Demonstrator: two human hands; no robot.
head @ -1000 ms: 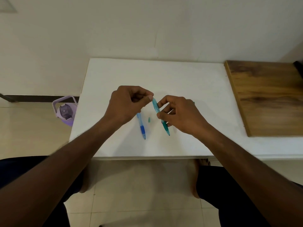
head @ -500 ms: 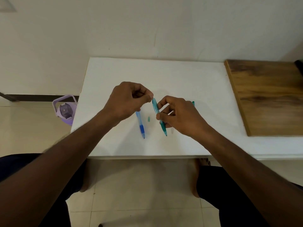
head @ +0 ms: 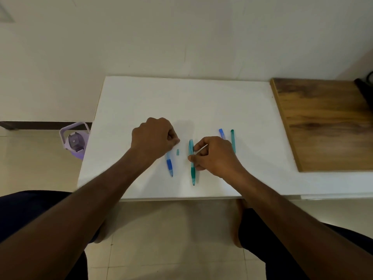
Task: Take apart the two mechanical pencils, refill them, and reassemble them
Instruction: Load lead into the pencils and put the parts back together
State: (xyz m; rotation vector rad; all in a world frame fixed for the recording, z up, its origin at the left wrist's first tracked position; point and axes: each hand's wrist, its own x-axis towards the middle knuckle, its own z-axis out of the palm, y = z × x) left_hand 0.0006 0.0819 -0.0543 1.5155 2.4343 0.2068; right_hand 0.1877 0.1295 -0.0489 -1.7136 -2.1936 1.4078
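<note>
At centre frame, the right hand [head: 215, 156] pinches the teal pencil barrel [head: 192, 160] at mid-length, fingers curled round it, with a thin pale sliver, possibly a lead or an inner tube, showing between the fingers. A second ago that barrel was lifted and tilted between both hands; now it lies straight on the white table [head: 129, 102], tip toward the lower edge of the frame. The left hand [head: 154, 136] has drawn away to the left and sits as a curled fist with thumb and forefinger pressed together; whether they hold anything cannot be told.

Below the left hand lies the blue pencil barrel [head: 169, 164], partly covered by it, and between the two barrels sits a small teal cap [head: 177, 152]. To the right of the right hand, a blue inner piece [head: 221, 133] and a teal inner piece [head: 233, 139] lie side by side, apart from the barrels.

Both pencils appear to be dismantled, so the job seems to be at the refilling stage, reassembly not yet begun.

A wooden board [head: 323, 122] lies at right; a lilac bottle [head: 74, 140] stands on the floor at left.
</note>
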